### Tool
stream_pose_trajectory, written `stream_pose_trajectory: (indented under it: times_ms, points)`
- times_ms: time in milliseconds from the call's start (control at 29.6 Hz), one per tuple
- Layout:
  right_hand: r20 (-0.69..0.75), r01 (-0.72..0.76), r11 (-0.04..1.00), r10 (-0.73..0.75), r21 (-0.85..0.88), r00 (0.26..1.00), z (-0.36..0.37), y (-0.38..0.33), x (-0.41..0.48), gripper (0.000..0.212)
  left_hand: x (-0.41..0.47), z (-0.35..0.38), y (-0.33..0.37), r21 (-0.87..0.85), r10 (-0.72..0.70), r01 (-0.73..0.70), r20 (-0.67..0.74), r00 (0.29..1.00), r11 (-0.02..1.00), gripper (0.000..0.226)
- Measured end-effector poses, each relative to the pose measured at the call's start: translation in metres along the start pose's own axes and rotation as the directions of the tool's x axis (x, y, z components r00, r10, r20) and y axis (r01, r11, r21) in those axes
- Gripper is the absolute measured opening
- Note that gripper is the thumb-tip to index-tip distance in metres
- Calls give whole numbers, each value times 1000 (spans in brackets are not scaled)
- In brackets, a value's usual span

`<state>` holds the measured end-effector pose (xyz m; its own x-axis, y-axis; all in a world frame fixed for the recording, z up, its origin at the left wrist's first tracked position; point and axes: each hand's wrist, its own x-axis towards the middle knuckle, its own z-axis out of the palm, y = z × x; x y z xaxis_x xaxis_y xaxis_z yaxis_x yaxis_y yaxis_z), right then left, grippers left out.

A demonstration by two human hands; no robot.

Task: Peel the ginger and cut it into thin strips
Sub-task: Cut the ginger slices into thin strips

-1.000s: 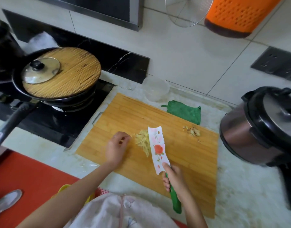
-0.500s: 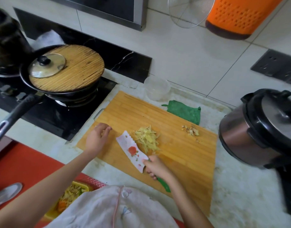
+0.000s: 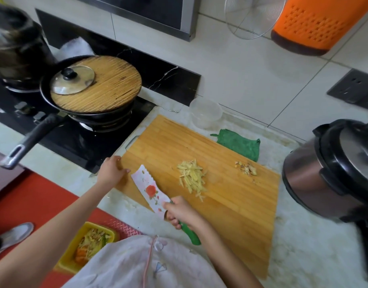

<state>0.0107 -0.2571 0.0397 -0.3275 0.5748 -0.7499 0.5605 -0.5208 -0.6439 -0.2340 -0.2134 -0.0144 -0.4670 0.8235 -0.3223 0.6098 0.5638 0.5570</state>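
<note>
Right hand [image 3: 179, 212] gripped knife [image 3: 150, 190], left hand [image 3: 110, 173] at cutting board [image 3: 241, 206] corner, fingers hidden, hold unclear, ginger strips [image 3: 192, 179] lay mid-board.

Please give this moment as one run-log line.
left hand at board corner | right hand grips knife | ginger strips piled on board, apart from knife

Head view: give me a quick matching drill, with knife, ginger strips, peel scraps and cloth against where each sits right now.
Things:
1 knife
2 strips
3 scraps
4 cloth

Places:
A middle of the board
B on the counter, past the board's far edge
C in the right hand
D on the board, near its far right corner

Pairs: 1-C, 2-A, 3-D, 4-B.
</note>
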Motion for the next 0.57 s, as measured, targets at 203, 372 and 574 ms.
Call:
stream_pose_trajectory:
  times_ms: [203,372,574]
  points:
    - [-84,-32,999,32,-3,996,-16,16,-2,18,-3,-3,-7,-1,-47,47,22,999,999,65]
    - [-253,-22,995,46,96,966,-46,29,-6,21,-17,3,-21,-16,-64,64,-2,998,998,65]
    - [-266,138,909,-256,-393,929,-78,26,-39,12,-36,-5,3,351,106,-69,-87,991,934,61]
